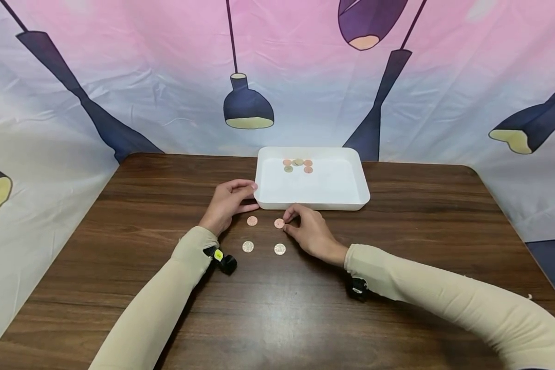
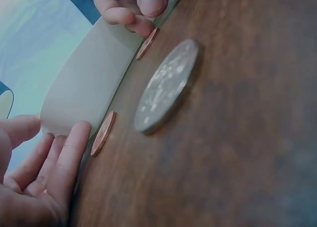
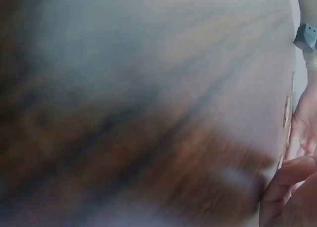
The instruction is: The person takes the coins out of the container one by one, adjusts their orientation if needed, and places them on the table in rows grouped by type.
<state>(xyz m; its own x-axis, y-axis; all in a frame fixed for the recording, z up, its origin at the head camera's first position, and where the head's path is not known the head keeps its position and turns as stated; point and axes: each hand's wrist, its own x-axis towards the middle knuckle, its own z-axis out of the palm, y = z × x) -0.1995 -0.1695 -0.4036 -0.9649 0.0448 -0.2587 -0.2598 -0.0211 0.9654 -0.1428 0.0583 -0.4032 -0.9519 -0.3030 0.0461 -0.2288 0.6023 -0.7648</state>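
Observation:
My left hand [image 1: 228, 203] is at the front left corner of a white tray [image 1: 312, 192], holding it with thumb and fingertips against the rim and outer wall. In front of the tray, the thumb and index finger of my right hand [image 1: 312, 231] pinch the right edge of a copper coin [image 1: 279, 223], which lies flat close to the table. Another copper coin [image 1: 252, 221] lies to its left, near my left hand. Nearer to me lie two silver coins, a left one [image 1: 247, 246] and a right one [image 1: 279, 249].
Several copper and yellowish coins [image 1: 308, 169] lie towards the back of the tray, some overlapping. The tray stands near the back edge of the dark wooden table [image 1: 421, 216]. A printed cloth [image 1: 176, 77] hangs behind it.

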